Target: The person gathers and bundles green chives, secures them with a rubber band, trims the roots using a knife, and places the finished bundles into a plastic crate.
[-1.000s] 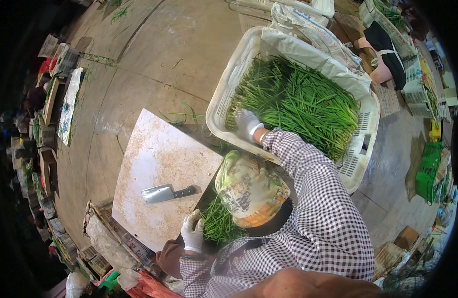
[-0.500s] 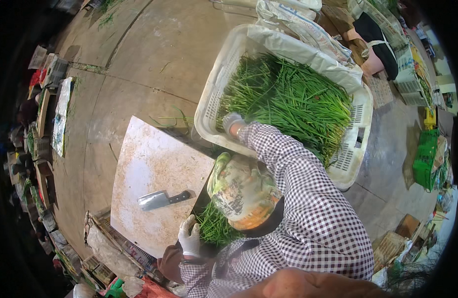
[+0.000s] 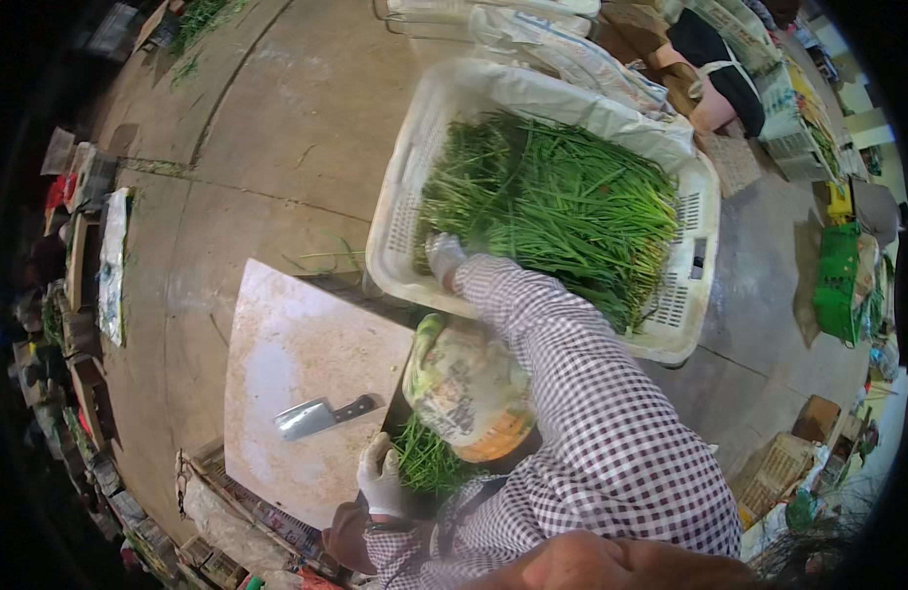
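While the white-gloved right hand (image 3: 442,258) digs into the long green chives (image 3: 562,211) at upper centre, grip hidden, it should gather aligned stalks; the left hand (image 3: 380,479), fingers straight, steadies the small green bunch (image 3: 426,460).

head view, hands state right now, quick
left hand: not in view
right hand: not in view
co-worker's glove in crate greens; other glove on green bunch
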{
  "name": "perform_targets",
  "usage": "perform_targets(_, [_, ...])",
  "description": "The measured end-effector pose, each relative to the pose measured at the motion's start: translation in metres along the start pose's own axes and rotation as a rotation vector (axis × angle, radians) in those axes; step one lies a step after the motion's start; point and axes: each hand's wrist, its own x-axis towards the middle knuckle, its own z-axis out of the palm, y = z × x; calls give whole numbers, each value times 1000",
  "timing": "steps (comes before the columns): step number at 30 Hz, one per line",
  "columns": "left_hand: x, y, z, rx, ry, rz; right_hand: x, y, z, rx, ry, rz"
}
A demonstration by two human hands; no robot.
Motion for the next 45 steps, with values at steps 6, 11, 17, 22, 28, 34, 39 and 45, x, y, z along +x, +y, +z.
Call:
perform_targets(6, [1, -10, 2, -34, -17, -37, -11, 9, -10, -198, 180, -42])
perform_targets(11, [10, -6, 4, 36, -2, 2, -15, 1, -10, -168, 324, 23])
perform_targets(17, [14, 4, 4, 9, -21, -17, -30, 24, -49, -27, 219, -134])
perform_targets(22, [22, -8, -1, 31, -54, -13, -9, 81, -69, 265, -3, -219])
perform_targets(28, [73, 39, 15, -185, -156, 103, -15, 175, -106, 865, -78, -191])
perform_targets(34, [186, 115, 85, -530, -468, 167, -41, 202, -115, 1468, -160, -323])
perform_targets(39, [286, 86, 182, -796, -430, -276, -37, 202, -115, 1495, -140, -397])
perform_targets(45, [384, 12, 307, 1152, -931, 470, -45, 210, -115, 1641, -197, -336])
